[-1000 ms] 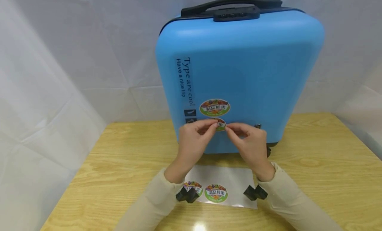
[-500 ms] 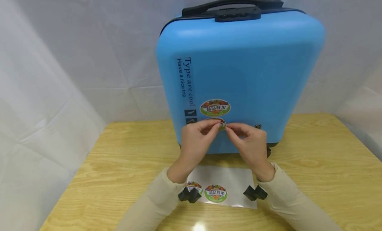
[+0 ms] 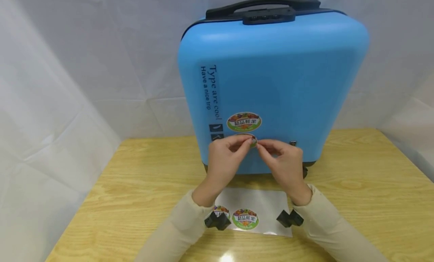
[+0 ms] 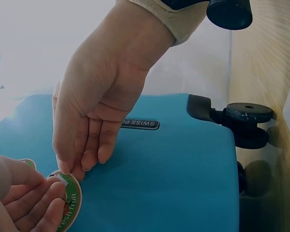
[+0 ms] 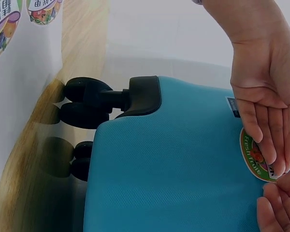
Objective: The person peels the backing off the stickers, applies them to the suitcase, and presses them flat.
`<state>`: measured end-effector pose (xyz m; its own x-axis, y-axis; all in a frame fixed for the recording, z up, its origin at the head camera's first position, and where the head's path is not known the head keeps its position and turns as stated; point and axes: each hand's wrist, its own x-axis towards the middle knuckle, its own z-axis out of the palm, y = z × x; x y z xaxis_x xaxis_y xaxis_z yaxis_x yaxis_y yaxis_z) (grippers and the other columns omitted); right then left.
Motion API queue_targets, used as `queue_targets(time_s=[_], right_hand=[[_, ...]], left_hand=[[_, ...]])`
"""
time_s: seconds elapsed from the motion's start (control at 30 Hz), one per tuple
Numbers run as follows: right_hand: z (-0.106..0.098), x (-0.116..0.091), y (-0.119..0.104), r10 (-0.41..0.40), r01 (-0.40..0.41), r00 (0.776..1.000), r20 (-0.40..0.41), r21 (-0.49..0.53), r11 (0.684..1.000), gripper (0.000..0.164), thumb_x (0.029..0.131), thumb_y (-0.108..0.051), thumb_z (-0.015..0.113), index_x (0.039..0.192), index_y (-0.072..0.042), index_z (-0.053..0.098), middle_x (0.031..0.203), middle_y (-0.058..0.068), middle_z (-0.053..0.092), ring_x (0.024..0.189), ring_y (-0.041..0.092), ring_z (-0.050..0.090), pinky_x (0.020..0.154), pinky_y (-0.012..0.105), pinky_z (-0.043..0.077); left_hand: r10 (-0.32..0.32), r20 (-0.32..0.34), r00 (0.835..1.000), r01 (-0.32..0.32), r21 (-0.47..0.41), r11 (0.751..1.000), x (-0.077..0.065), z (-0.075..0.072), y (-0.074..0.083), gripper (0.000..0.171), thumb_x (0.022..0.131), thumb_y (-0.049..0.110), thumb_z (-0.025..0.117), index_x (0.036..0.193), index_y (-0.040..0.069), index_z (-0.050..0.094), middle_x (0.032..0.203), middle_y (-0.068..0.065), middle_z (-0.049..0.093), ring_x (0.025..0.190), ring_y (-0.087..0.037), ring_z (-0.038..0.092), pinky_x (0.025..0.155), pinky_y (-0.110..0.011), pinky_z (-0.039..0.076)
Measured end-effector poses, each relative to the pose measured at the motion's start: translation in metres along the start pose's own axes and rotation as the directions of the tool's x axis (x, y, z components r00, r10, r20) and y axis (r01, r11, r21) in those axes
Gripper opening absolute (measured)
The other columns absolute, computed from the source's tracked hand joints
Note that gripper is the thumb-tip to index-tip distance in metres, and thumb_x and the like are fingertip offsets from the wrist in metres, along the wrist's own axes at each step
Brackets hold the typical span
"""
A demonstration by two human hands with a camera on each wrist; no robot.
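Observation:
A blue hard-shell suitcase (image 3: 271, 73) stands upright on the wooden table (image 3: 356, 179). One oval fruit sticker (image 3: 244, 121) is stuck on its front. Just below it a second sticker (image 3: 252, 140) is held against the shell: my left hand (image 3: 245, 142) pinches its left side and my right hand (image 3: 262, 145) pinches its right edge. In the left wrist view the right hand (image 4: 77, 164) reaches down to the sticker (image 4: 70, 203), and my left hand (image 4: 19, 198) covers its other end. In the right wrist view the left hand (image 5: 268, 145) lies over the sticker (image 5: 251, 157).
A glossy backing sheet (image 3: 257, 201) with two more stickers (image 3: 245, 218) lies on the table in front of the suitcase, between my forearms. Black suitcase wheels (image 5: 84, 101) sit at the case's lower corner. White cloth hangs behind and to the sides.
Both hands stay on the lower sticker almost unmoved. My left forearm has shifted slightly right, and less of the sticker shows between the fingers.

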<state>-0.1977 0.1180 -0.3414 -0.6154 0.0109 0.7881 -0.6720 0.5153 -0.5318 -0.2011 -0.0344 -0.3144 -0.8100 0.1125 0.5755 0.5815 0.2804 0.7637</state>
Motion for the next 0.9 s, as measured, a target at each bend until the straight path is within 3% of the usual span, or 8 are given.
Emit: queue_targets(time_s=[0.4,0.9], right_hand=[[0.0005,-0.0001,0.0006,-0.007,0.007,1.0,-0.007,-0.001,1.0,0.01,0.08,-0.001,0.072,0.09,-0.001,0.075,0.079,0.009,0.072,0.061,0.017,0.067,0.059,0.013,0.05],[-0.0001,0.0001,-0.0002,-0.011,0.011,1.0,-0.015,0.008,1.0,0.01,0.081,-0.002,0.071,0.09,-0.001,0.075,0.08,0.01,0.072,0.062,0.017,0.067,0.06,0.013,0.05]], left_hand=[[-0.029,0.014,0.999,0.029,-0.013,0.999,0.0005,0.0002,0.0014,0.015,0.089,0.015,0.066,0.098,0.006,0.074,0.091,-0.005,0.073,0.072,-0.008,0.068,0.064,-0.021,0.055],[-0.019,0.021,1.0,0.019,-0.018,1.0,0.0007,0.0,0.0015,0.016,0.089,0.016,0.066,0.098,0.006,0.074,0.092,-0.004,0.073,0.073,-0.007,0.068,0.064,-0.021,0.055]])
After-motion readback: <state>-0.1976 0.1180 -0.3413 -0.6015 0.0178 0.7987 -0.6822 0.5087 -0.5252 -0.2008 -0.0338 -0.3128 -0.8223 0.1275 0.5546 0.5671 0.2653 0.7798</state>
